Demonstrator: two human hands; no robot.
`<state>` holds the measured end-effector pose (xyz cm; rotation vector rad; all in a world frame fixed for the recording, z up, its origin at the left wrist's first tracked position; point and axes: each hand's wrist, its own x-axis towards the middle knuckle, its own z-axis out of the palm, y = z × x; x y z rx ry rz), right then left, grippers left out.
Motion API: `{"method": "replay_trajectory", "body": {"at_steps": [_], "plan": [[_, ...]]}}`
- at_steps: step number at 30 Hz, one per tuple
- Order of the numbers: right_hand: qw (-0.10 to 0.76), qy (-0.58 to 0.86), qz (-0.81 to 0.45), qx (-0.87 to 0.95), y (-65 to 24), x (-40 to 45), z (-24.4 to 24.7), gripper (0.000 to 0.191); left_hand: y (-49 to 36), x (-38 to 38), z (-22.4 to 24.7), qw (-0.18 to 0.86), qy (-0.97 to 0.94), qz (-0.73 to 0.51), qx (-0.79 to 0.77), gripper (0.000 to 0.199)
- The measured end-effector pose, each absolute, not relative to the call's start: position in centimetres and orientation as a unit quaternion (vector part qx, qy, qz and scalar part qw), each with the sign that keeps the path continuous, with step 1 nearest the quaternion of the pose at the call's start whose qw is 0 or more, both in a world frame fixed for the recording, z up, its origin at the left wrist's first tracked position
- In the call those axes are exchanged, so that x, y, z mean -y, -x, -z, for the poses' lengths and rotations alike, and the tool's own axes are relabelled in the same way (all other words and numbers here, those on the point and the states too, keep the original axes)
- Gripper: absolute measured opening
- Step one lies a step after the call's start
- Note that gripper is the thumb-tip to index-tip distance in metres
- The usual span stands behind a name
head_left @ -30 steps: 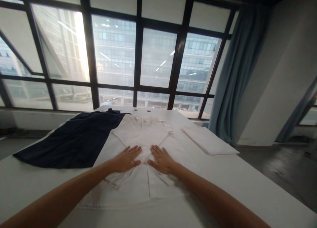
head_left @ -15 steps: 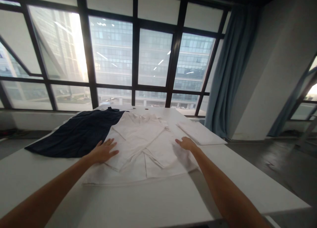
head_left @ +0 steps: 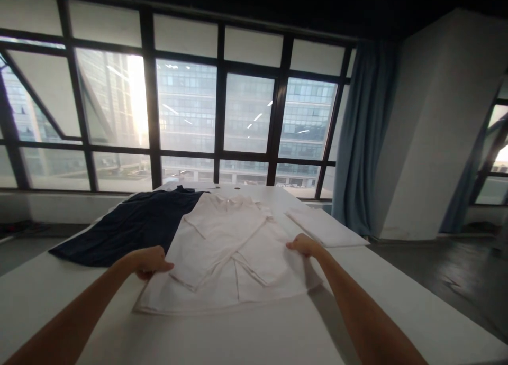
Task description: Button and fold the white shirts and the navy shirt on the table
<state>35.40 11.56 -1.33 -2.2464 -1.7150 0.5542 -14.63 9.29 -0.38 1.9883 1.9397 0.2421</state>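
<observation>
Two curled hands (head_left: 150, 261) (head_left: 305, 245), creased white shirt (head_left: 226, 233), laid flat

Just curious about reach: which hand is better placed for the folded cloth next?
Probably the right hand, at the side of the white shirt nearest the folded cloth; the left hand is opposite, by the dark garment.

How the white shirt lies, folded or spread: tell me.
Partly folded: the white shirt lies spread out, but its sleeves are folded inward across the front.

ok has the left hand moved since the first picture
Yes: judged against the window frame, the left hand has moved left, from the middle of the white shirt to its left edge.
</observation>
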Motion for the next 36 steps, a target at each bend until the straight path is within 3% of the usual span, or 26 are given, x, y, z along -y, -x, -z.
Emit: {"method": "replay_trajectory", "body": {"at_steps": [3, 5, 9, 17, 21, 25, 28, 30, 36], "plan": [[0.16, 0.77, -0.241, 0.569, -35.3, -11.5, 1.1, 0.021, 13.6, -8.4, -1.3, 0.204, -0.694, -0.081, -0.686, 0.026], [0.168, 0.762, -0.226, 0.583, -35.2, -11.5, 1.1, 0.018, 12.0, -8.0, -2.2, 0.143, -0.719, -0.125, -0.669, 0.02], [0.166, 0.746, -0.161, 0.624, -35.0, -11.4, 1.2, 0.017, 6.9, -7.5, -2.2, 0.071, -0.798, -0.144, -0.581, 0.026], [0.132, 0.729, -0.148, 0.655, -34.6, -11.1, 0.9, 0.023, -0.8, -7.1, 2.4, 0.147, -0.833, -0.099, -0.524, 0.031], [0.143, 0.719, -0.159, 0.661, -34.7, -11.0, 0.8, 0.023, -1.5, -6.9, 2.2, 0.187, -0.834, -0.076, -0.513, 0.032], [0.151, 0.72, -0.164, 0.658, -34.7, -10.8, 0.4, 0.029, -0.3, -7.1, 0.8, 0.257, -0.844, -0.094, -0.461, 0.048], [0.174, 0.717, -0.172, 0.652, -34.5, -10.4, -0.2, 0.039, 1.5, -7.2, 1.3, 0.156, -0.883, -0.176, -0.406, 0.05], [0.197, 0.714, -0.183, 0.647, -34.2, -10.0, -0.6, 0.046, 2.4, -7.2, 2.5, 0.093, -0.903, -0.153, -0.39, 0.054], [0.272, 0.611, -0.339, 0.662, -31.0, -8.6, -1.9, 0.055, 2.8, -7.0, 4.7, 0.087, -0.911, -0.046, -0.4, 0.064]]}}
